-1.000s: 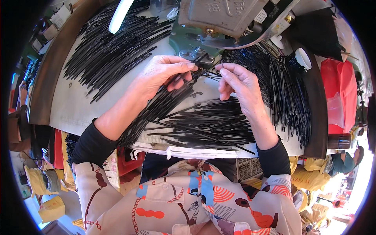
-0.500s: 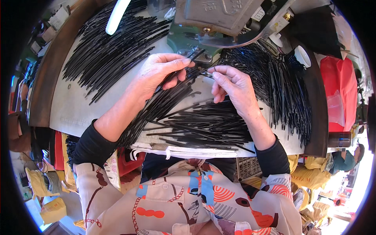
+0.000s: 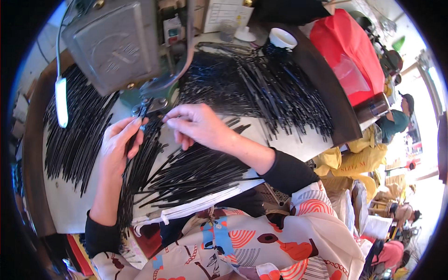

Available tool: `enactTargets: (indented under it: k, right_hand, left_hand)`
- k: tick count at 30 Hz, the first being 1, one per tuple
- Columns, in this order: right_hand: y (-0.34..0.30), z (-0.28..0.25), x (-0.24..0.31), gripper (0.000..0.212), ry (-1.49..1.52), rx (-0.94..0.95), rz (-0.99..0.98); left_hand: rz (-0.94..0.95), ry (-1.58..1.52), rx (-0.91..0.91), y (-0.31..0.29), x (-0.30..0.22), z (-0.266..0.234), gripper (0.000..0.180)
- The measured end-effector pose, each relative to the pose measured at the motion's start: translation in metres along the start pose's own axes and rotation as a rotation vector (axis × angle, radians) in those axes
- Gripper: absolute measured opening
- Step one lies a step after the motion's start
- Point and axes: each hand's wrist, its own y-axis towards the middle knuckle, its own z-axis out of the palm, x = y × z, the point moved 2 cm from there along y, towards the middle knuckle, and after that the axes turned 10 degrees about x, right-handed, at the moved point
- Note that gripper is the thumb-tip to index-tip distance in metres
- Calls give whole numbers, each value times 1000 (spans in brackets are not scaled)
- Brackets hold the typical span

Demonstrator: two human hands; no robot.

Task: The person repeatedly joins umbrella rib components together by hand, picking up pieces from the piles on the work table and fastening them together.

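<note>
Left of centre, the left hand (image 3: 120, 140) is pinching a black strip (image 3: 143, 110) near a metal fitting (image 3: 159, 103); at centre, the right hand (image 3: 198, 123) is curling, its grasp unclear. Good handling is probably requiring steadiness, fingertips clear of metal.

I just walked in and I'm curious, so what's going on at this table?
A person is working bare-handed at a table. The left hand grips at least one black strip close to a grey machine. The right hand is nearby, but whether it holds anything is hard to tell. Heaps of similar strips lie on both sides and nearer the person.
</note>
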Motion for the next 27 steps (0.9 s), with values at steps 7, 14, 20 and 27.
enactTargets:
  k: [7, 14, 20, 27]
  right_hand:
    - [-1, 0, 2, 23, 15, 26, 18]
    - [-1, 1, 1, 23, 0, 25, 22]
    - [-1, 2, 3, 23, -19, 22, 41]
    - [-2, 1, 4, 23, -25, 13, 36]
  left_hand:
    - [-21, -26, -36, -3, -2, 0, 27]
    - [-8, 16, -31, -1, 2, -1, 26]
    - [0, -15, -15, -2, 1, -2, 25]
    - [2, -8, 0, 0, 2, -2, 26]
